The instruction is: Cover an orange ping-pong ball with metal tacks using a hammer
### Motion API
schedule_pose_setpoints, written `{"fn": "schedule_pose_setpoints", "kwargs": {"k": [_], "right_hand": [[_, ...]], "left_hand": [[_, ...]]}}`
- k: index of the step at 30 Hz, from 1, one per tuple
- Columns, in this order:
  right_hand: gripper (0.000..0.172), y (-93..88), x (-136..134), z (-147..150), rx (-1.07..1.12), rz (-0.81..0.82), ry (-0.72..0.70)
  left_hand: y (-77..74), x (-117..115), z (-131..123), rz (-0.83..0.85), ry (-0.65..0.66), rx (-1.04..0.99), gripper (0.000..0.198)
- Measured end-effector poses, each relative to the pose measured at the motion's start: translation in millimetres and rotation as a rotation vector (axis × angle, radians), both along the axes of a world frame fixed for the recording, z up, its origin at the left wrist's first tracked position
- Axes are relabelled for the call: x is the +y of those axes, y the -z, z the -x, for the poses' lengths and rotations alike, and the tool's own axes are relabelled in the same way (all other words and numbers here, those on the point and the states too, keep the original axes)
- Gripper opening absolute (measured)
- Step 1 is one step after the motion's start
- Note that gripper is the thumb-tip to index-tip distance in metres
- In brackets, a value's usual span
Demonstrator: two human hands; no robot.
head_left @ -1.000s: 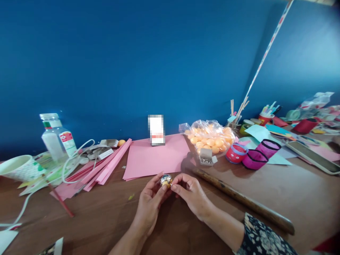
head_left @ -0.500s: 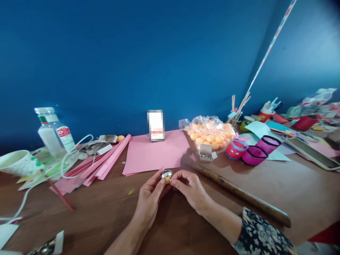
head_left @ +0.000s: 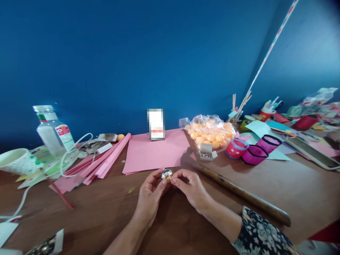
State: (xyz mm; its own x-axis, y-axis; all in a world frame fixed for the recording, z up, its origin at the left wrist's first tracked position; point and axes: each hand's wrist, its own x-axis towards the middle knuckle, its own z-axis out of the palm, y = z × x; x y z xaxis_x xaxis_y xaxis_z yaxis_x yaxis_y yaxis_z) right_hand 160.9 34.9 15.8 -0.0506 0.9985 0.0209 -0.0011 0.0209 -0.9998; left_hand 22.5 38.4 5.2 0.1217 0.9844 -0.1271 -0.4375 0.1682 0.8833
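A small ball (head_left: 166,174) has a shiny silver, studded top and a patch of yellow-orange low on its side. My left hand (head_left: 150,193) is closed around it, with thumb and fingers on its left and underside. From the other side my right hand (head_left: 192,189) reaches to the yellow-orange patch, thumb and forefinger pinched together. Whatever sits between those fingertips is too small to make out. The ball is held just above the brown table, near the front edge of a stack of pink paper (head_left: 156,156).
Behind stand a bag of orange balls (head_left: 209,132) and an opened small box of metal bits (head_left: 206,154). A wooden stick (head_left: 247,194) lies right of my hands. Pink strips (head_left: 108,163), a bottle (head_left: 49,131) and a paper cup (head_left: 18,161) are left; fabric cups (head_left: 255,154) are right.
The ball has turned slightly in my left hand, so less of its yellow-orange patch shows. My right fingertips remain pinched beside it. Both hands have barely moved.
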Motion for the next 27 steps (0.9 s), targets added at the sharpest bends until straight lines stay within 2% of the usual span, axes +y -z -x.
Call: {"fn": "schedule_pose_setpoints", "kwargs": {"k": [27], "right_hand": [[0.017,-3.7,-1.2,0.5,-0.001,0.033,-0.019]], "left_hand": [[3.5,1.1,0.2,-0.042,-0.001,0.006,0.033]]}}
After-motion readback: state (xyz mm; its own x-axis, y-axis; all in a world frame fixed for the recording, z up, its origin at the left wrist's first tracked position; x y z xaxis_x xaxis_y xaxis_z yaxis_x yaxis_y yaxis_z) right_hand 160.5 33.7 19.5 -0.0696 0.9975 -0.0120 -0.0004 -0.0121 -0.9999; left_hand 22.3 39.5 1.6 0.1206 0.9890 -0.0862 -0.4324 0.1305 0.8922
